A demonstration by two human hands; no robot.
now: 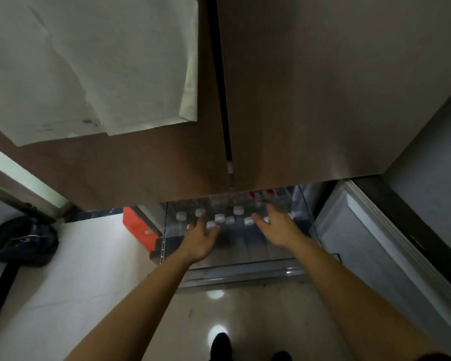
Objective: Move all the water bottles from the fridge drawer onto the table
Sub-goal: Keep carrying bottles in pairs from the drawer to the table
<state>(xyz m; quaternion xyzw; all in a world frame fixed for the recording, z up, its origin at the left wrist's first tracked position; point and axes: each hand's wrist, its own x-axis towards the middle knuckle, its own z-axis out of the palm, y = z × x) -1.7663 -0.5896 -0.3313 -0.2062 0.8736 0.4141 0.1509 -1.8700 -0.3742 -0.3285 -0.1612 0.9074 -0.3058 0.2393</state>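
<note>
— Pale glossy floor [76, 282] under your feet, fridge straight ahead. Your left hand [201, 239] hangs over the open fridge drawer [245, 272], fingers spread, holding nothing.

— And your right hand [276, 227] is much the same: fingers straight and apart, nothing in it. It reaches over the drawer's right half.

— Below both hands the water bottles [238, 210] stand upright in the drawer, white caps up (the clear bodies are hard to make out). Your left fingertips overlap a couple of caps; whether they touch, I cannot tell.

— Outward now: the two brown fridge doors [323, 100] above the drawer are closed, and a white cloth [102, 61] hangs over the left one.

— An orange box [138, 225] sits just left of the drawer, and a black bag [21, 238] lies on the floor well off to your left.

— Your dark shoes [220, 345] show at the bottom edge.
</note>
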